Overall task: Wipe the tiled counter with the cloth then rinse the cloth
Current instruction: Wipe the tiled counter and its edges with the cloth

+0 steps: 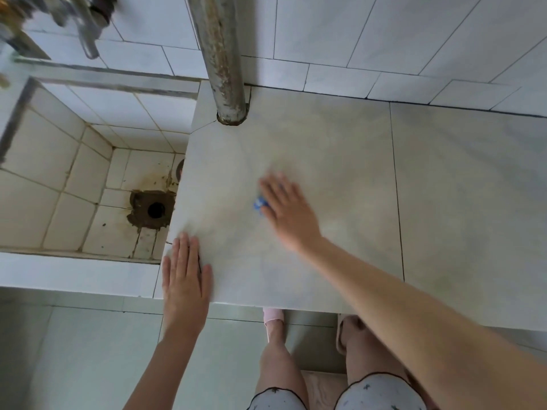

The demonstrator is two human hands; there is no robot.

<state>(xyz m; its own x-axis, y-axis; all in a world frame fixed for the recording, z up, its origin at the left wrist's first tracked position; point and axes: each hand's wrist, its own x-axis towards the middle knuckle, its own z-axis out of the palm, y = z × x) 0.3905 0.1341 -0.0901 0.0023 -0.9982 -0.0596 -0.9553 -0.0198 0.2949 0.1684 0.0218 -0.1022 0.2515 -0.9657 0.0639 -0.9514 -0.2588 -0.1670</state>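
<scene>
A: Head view. Right grip [284,208] status?
B: Fingers straight, palm down, pressing the blue cloth [260,204] onto the table [355,173]. The cloth shows only at the grip's left edge; the rest is under the palm. The grip is blurred.
A: Left grip [185,276]?
B: Flat, fingers extended, holding nothing, resting on the table's near corner. The tiled sink [74,173] lies just left of it.

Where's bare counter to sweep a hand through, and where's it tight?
Free: the counter right of the grout line, wall to front edge; also between pipe and right hand. Tight: pipe at back left, left hand flat on the front-left corner, cloth under the right hand.
</scene>
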